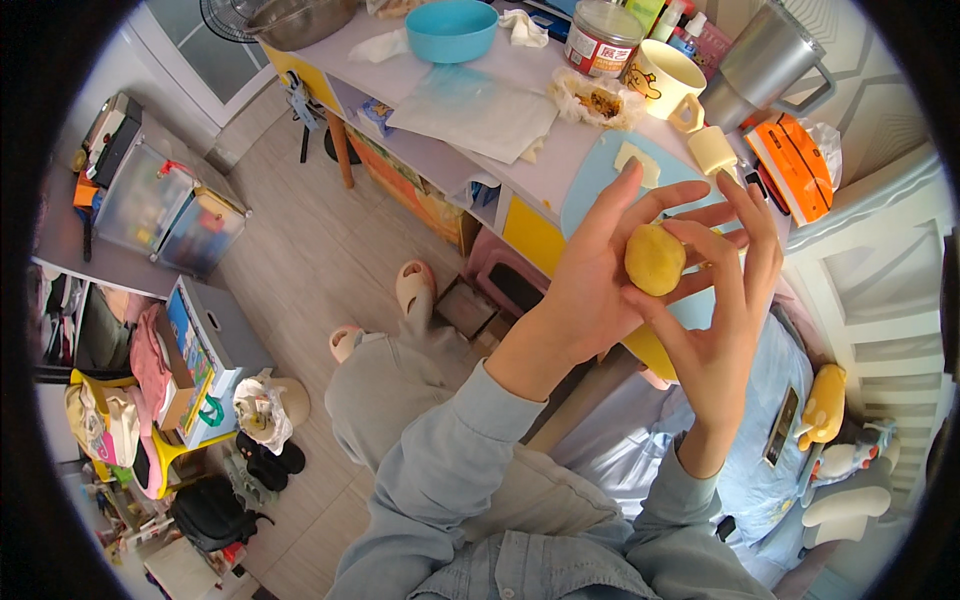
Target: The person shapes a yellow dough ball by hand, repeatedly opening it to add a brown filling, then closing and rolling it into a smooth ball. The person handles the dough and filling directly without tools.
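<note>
My right hand (712, 300) pinches a smooth yellow ball (655, 259), like dough, between thumb and forefinger. Behind and beside the ball, the palm of my left hand (577, 277) faces up with its fingers spread. Whether the ball also touches that palm cannot be told. Below both hands lies a light blue mat (585, 191) on the desk, partly hidden by them. A flat pale piece (646, 166) rests on the mat near my left thumb. Past the mat, an open plastic wrap (566, 94) holds a brown crumbly filling (602, 103).
Behind the mat stand a cream mug (667, 75), a clear-lidded tub (600, 45) and a grey tumbler (765, 67). An orange pack (791, 169) lies at the right. A turquoise bowl (451, 34) and a translucent sheet (472, 112) are farther left. A phone (782, 427) lies on blue bedding.
</note>
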### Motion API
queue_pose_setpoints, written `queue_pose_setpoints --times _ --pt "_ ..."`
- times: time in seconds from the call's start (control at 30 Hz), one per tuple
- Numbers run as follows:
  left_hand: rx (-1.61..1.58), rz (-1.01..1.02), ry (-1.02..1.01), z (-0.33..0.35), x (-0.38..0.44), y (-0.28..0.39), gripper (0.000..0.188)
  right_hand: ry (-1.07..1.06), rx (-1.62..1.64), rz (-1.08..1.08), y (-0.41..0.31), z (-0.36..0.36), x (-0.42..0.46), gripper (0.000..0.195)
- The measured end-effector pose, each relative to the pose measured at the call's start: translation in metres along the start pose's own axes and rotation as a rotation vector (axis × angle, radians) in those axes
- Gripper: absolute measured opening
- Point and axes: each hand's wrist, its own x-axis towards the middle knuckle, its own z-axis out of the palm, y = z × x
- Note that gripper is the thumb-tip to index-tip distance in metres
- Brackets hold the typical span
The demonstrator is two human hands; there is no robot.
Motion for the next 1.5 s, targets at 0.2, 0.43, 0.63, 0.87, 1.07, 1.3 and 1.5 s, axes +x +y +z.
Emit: queue_pose_setpoints --times 0.2,0.43,0.63,0.87,1.07,1.3,1.5 --pt "0.045 0.059 0.007 0.001 0.002 -0.003 0.065 -0.027 0.044 -0.042 0.006 -0.007 -0.002 0.065" --pt "0.025 -0.051 -0.006 -0.002 0.001 -0.001 0.067 -0.100 0.006 -0.129 0.011 -0.015 0.006 0.061" --pt "-0.093 -0.077 -0.011 -0.005 0.001 0.002 0.063 -0.104 0.090 0.017 0.016 -0.009 0.003 0.063" --pt "0.012 -0.008 0.059 -0.009 0.004 -0.005 0.050 -0.108 0.096 0.041 0.015 0.000 0.003 0.060" --pt "0.021 -0.002 0.031 -0.010 0.006 -0.004 0.050 -0.086 0.092 0.058 0.019 0.004 0.002 0.058" --pt "0.150 0.004 0.021 -0.012 0.004 -0.005 0.053 -0.078 0.184 -0.001 0.026 0.007 0.000 0.065" --pt "0.200 0.003 0.037 -0.014 0.007 -0.007 0.055 -0.095 0.125 0.018 0.024 0.003 0.002 0.064"
